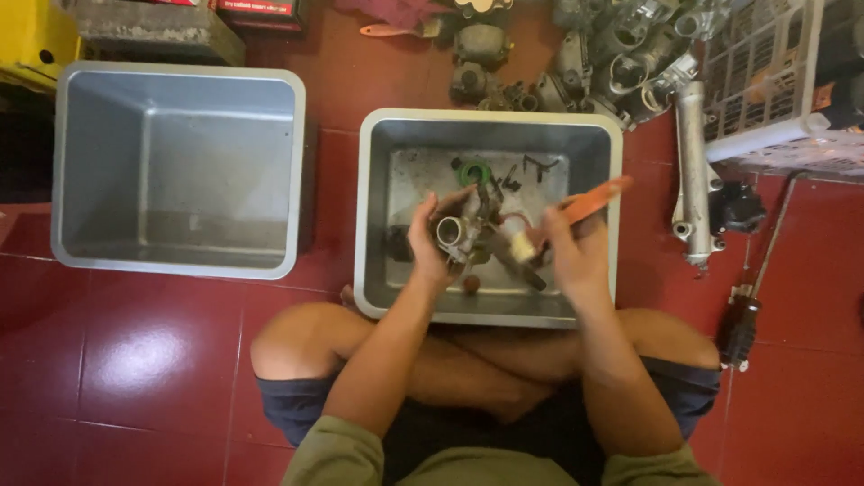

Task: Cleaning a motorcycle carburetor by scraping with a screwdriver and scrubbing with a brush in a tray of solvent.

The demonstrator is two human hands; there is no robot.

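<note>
Scrubbing a lumpy metal carburetor [463,236] with an orange-handled brush [576,214].

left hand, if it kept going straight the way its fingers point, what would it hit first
The left hand points up and away over the metal part it grips; beyond that, probably the green ring on the tub floor, though depth is unclear.

1. An empty grey metal tub [177,171] sits on the red tiled floor [135,360], to the left.
2. A heap of grey metal engine parts [585,63] lies at the top of the view.
3. A white wire basket [774,90] stands at the upper right.
4. A silver metal tube [693,171] lies just beside the basket.
5. A dark-handled tool [740,328] rests on the floor at the right.
6. A yellow object [31,40] shows at the upper left corner.
</note>
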